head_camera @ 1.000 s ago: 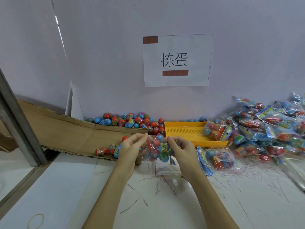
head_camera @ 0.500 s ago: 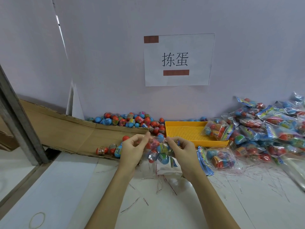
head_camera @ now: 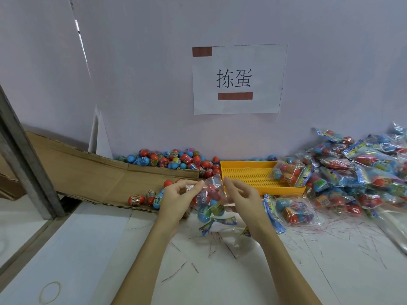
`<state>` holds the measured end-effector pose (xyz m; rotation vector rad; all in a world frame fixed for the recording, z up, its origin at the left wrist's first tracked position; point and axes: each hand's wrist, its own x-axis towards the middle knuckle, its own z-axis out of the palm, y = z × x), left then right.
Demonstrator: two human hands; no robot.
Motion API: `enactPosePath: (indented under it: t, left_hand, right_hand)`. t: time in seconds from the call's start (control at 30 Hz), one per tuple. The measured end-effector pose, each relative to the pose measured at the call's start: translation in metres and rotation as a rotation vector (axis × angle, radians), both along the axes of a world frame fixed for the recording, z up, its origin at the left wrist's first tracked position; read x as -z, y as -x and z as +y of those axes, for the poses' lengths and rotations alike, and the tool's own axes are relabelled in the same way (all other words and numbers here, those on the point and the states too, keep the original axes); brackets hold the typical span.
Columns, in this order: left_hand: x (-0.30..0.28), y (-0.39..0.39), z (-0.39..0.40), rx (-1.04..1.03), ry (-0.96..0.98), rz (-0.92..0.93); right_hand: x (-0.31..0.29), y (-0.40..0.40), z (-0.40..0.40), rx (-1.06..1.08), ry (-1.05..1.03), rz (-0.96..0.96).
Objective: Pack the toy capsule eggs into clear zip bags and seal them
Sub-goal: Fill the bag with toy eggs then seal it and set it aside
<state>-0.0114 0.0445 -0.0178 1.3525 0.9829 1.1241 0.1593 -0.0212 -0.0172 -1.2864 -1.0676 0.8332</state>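
Both hands hold a filled clear bag (head_camera: 210, 198) just above the bench (head_camera: 220, 271), in front of the yellow tray (head_camera: 253, 176): left hand (head_camera: 178, 198) grip clamped on the bag's top left corner, right hand (head_camera: 242, 197) fingers curled at the top right edge, pinch itself hard to see. Step looks like sealing. To do it well, keep the eggs (head_camera: 209, 213) down in the belly, line both lips up, then run thumb and finger along the whole zip.

I count one yellow tray (head_camera: 253, 177), one paper sign (head_camera: 239, 79), one rubber band (head_camera: 49, 292), two hands; eggs (head_camera: 167, 160) and filled bags (head_camera: 361, 172) too many to count.
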Motion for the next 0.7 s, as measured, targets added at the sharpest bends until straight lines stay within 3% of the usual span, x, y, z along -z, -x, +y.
enactPosePath:
  t: [0.17,0.33,0.53,0.63,0.7]
  left_hand:
    - [-0.003,-0.006,-0.004,-0.013,-0.001,0.002]
    - [-0.002,-0.007,-0.003,-0.030,0.126,-0.139]
    - [0.000,-0.007,-0.003,-0.069,0.163,-0.283]
    - [-0.002,-0.008,-0.004,-0.065,0.193,-0.345]
    - [-0.001,-0.006,-0.003,-0.071,0.149,-0.294]
  right_hand:
    - [0.005,-0.001,0.001,0.026,-0.049,-0.083]
    - [0.005,-0.001,0.001,0.140,-0.086,-0.146]
    - [0.009,0.005,0.002,0.272,-0.178,-0.524]
    - [0.013,0.008,0.004,0.228,-0.154,-0.548]
    - [0.013,0.009,0.005,0.179,-0.110,-0.461]
